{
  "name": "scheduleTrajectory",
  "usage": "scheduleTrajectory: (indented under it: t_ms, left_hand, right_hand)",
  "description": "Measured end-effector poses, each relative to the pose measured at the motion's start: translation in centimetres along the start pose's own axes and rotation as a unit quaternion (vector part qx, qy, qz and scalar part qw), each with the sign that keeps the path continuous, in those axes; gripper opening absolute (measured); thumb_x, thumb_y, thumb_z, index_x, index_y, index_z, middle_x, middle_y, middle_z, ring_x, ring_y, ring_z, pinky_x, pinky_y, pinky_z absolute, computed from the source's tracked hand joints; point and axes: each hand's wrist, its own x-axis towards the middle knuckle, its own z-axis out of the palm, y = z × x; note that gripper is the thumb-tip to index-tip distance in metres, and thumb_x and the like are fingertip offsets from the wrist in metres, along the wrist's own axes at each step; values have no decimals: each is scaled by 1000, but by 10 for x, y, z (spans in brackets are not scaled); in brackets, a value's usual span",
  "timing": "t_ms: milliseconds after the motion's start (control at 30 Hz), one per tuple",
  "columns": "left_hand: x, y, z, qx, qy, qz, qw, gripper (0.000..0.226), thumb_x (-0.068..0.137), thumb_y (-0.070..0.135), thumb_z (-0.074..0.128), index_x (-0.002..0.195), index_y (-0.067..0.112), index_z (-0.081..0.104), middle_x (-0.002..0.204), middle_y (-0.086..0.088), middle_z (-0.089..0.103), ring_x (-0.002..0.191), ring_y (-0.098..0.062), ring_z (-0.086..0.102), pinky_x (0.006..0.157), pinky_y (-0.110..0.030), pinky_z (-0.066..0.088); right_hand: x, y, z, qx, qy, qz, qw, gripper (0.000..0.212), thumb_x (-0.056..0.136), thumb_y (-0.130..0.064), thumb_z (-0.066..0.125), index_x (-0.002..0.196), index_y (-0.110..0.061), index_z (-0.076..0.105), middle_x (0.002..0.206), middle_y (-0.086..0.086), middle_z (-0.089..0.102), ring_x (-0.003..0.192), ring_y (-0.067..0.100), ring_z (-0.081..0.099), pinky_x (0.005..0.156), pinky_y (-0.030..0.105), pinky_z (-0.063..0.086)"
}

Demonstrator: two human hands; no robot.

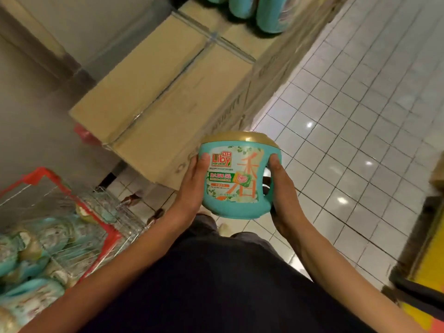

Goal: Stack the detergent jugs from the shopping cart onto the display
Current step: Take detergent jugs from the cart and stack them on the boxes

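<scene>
I hold one teal detergent jug [236, 175] with a gold lid upright in front of my body, its label facing me. My left hand [192, 183] grips its left side, thumb on the label edge. My right hand [282, 193] grips its right side by the handle. The red-rimmed wire shopping cart [79, 200] stands at lower left with several more teal jugs [36, 241] lying in it. The display is a row of cardboard boxes [168, 87] ahead, and a few teal jugs [262, 10] stand on its far end at the top of the view.
White tiled floor [360, 116] stretches to the right of the boxes. A grey wall [36, 68] runs along the left behind the cart. A yellow and black fixture [427, 260] sits at the right edge.
</scene>
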Motion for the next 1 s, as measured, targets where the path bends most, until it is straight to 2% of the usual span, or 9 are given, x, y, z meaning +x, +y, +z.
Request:
scheduleTrajectory:
  t_ms: [167,233,400,533,700,833,933,1000]
  left_hand:
    - [55,25,49,56,-61,6,997,63,100,65,42,137,18,61,122,-5,77,110,-23,77,86,-38,65]
    - [80,39,69,72,-82,12,994,63,99,66,43,137,19,61,124,-7,76,111,-25,76,87,-42,65]
    - [144,76,109,95,-125,-13,988,70,94,68,43,140,18,60,124,-6,76,110,-21,76,81,-28,64]
    - [195,107,133,107,-156,-28,982,75,92,70,42,141,16,56,125,-8,75,112,-23,75,88,-38,65]
    - [251,147,163,111,-181,-10,977,71,97,65,44,148,17,51,126,-6,75,114,-23,75,83,-32,64]
    - [281,180,185,89,-188,14,978,70,97,65,47,148,18,50,121,0,77,109,-17,76,77,-24,62]
    - [301,203,198,61,-176,24,982,70,97,68,48,150,23,48,123,3,77,110,-17,76,80,-25,63]
    - [312,218,206,28,-156,29,987,73,95,69,50,153,24,47,125,2,77,113,-17,75,81,-25,62]
  right_hand:
    - [36,-23,-40,51,59,-9,997,74,86,-83,50,133,-28,67,115,3,78,107,26,77,84,45,66]
    - [53,-34,-53,71,77,-13,994,68,90,-80,49,133,-31,68,116,3,78,108,27,77,86,48,66]
    - [100,-76,-73,96,108,-20,989,63,89,-82,49,129,-37,70,115,-5,79,105,15,77,80,38,65]
    - [137,-118,-81,101,118,-17,988,63,83,-86,51,124,-43,72,115,-4,79,104,17,77,80,39,65]
    - [179,-166,-95,101,155,-27,982,65,82,-88,49,122,-42,72,113,-6,80,103,14,78,80,38,65]
    - [206,-207,-109,98,152,-38,983,57,77,-94,51,109,-53,75,109,-8,81,99,10,78,77,35,65]
    - [230,-244,-118,88,129,-51,986,56,82,-90,53,112,-48,75,111,-7,81,100,8,78,75,33,65]
    - [249,-271,-123,80,104,-59,990,59,83,-86,54,114,-41,75,114,-3,80,104,13,77,81,40,66]
